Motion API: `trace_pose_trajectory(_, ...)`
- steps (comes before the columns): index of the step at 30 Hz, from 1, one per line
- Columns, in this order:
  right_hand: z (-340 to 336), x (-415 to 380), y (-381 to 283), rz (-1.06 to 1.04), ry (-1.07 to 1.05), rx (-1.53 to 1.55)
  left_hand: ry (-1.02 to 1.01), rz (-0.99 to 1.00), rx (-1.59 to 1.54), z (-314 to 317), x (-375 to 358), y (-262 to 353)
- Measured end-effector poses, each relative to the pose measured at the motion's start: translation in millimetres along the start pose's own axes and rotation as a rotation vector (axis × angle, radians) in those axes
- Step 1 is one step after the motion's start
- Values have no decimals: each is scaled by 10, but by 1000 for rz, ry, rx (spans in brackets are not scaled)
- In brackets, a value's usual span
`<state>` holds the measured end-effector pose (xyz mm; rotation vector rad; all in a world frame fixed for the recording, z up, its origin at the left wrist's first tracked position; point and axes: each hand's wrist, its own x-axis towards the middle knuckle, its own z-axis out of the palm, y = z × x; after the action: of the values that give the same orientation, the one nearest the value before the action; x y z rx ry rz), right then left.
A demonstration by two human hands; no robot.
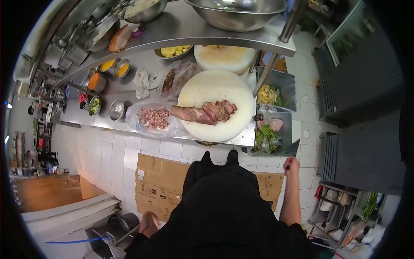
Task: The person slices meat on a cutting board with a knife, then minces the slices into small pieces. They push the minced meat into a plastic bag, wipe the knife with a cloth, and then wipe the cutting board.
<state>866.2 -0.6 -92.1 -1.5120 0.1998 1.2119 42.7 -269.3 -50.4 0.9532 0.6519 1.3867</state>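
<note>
Two hands, well apart: the right hand (291,164), right of centre, is curled around one knife (296,147); the left hand (148,223), lower left, is partly hidden, its grip impossible to tell. One partly sliced piece of meat (192,114) lies at centre on one of two round boards (211,86) on the surface (247,134). Two bins (289,130) stand to the right; one bag of diced meat (153,118) sits just left.

Steel table (125,91), round cutting board (198,90), plastic bag (138,127), crumpled cloth (145,83)
</note>
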Motion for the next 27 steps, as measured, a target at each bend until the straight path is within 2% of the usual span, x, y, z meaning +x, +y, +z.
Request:
trace_pose_trajectory(2, 442, -617, 33, -303, -56, -222, 224, -317, 83, 277, -307, -179)
trace_pose_trajectory(5, 912, -1323, 10, -405, -70, -342, 554, -823, 206, 407, -536, -206)
trace_pose_trajectory(6, 937, -1397, 33, -489, -129, -452, 377, -872, 816, 231, -347, -414)
trace_pose_trajectory(7, 992, -1501, 9, -575, -185, -561, 152, -863, 1414, 194, 217, -541)
trace_pose_trajectory(8, 1086, -1581, -39, -575, -176, -559, 390, -853, 1223, 293, 643, -593)
trace_pose_trajectory(9, 1242, -1727, -136, -664, -297, -704, 428, -828, 1327, 140, 1030, -713)
trace_pose_trajectory(10, 1416, -1859, -221, -750, -419, -847, 399, -654, 1340, 415, 1832, -639)
trace_pose_trajectory(11, 1621, -1952, -280, -728, -476, -877, 250, -436, 1372, 805, 2619, -456)
trace_pose_trajectory(12, 1791, -1959, -238, -726, -461, -876, 141, -397, 1420, 1063, 3234, -352)
trace_pose_trajectory(15, 2199, -1999, -69, -804, -463, -874, -148, 79, 1325, 1808, 4523, -139)
trace_pose_trajectory(16, 2313, -2031, -19, -842, -377, -947, -254, 265, 1348, 1916, 4808, -152)
trace_pose_trajectory(17, 2395, -2056, 20, -879, -293, -1018, -332, 328, 1344, 1999, 5014, -167)
trace_pose_trajectory(21, 2449, -2220, 41, -869, -172, -1077, -456, 408, 1324, 2013, 5358, -377)
trace_pose_trajectory(23, 2542, -2516, -4, -1000, -229, -1233, -531, 422, 1344, 1919, 5386, -545)
trace_pose_trajectory(24, 2619, -2666, -24, -991, -207, -1236, -547, 421, 1327, 1865, 5398, -617)
trace_pose_trajectory(27, 2986, -3075, -89, -994, -350, -1473, -572, 444, 1265, 1777, 5392, -742)
